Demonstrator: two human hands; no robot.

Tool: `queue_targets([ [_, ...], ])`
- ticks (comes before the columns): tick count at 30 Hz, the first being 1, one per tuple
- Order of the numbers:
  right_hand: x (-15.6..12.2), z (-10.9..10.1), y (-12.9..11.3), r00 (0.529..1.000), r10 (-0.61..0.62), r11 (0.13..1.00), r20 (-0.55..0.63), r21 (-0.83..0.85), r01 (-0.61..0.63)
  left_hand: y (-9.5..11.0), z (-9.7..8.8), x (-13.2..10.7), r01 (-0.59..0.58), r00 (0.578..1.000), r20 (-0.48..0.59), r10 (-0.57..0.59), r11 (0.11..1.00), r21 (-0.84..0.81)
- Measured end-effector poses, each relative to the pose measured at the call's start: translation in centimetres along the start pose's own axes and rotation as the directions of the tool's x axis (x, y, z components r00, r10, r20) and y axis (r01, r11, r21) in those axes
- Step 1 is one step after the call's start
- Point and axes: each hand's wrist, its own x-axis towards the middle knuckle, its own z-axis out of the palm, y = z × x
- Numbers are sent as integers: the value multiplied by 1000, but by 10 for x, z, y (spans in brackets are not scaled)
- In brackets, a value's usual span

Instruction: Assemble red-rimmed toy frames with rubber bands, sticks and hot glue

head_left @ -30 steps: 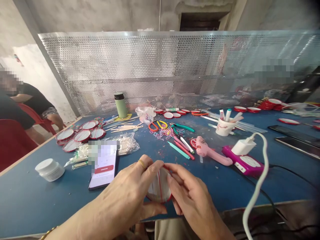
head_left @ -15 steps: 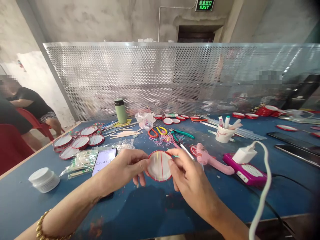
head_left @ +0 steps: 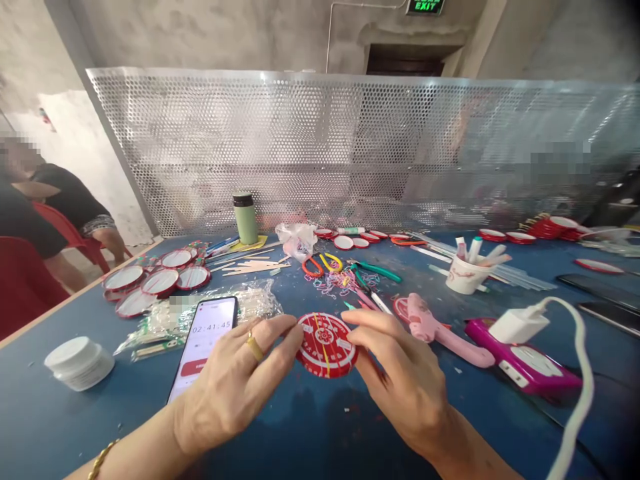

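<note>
Between my two hands is a round red lid (head_left: 327, 345) with white print and a yellow band stretched across it. My left hand (head_left: 250, 367) grips its left rim between thumb and fingers. On the right rim, my right hand (head_left: 395, 360) pinches it the same way. The printed face is turned up and tilted toward me, above the blue table (head_left: 280, 440). Beyond it lie a pile of small coloured rubber bands (head_left: 340, 283), pliers with teal handles (head_left: 377, 271) and scissors with orange and yellow handles (head_left: 314, 267).
A phone with a running timer (head_left: 207, 340) and a white jar (head_left: 79, 363) are at left. Several round lids (head_left: 160, 283) lie behind them. A pink glue gun (head_left: 445, 330), a purple power strip (head_left: 525, 360) and a paper cup of pens (head_left: 466, 275) stand at right.
The lid has been turned over: its pale inner side faced me before, and its red printed side does now. Both hands have shifted slightly lower, still holding the rim.
</note>
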Motion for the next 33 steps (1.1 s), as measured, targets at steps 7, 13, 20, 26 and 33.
queue_targets([
  [7,-5,1,-4,998,-34,999,51,18,33,5,1,5,11,1000,-20,-10,999,52],
  [13,5,2,-7,981,82,996,173,28,-89,-1,3,8,36,994,96,-45,995,93],
  [20,10,-11,-10,963,68,987,261,124,-103,-5,1,11,18,980,200,-15,1000,-13],
  [26,9,-11,-15,919,-52,988,391,151,-9,-2,1,14,12,971,239,18,992,-122],
  [33,13,-8,-19,917,-105,990,385,124,61,-1,4,12,37,966,260,0,990,-139],
])
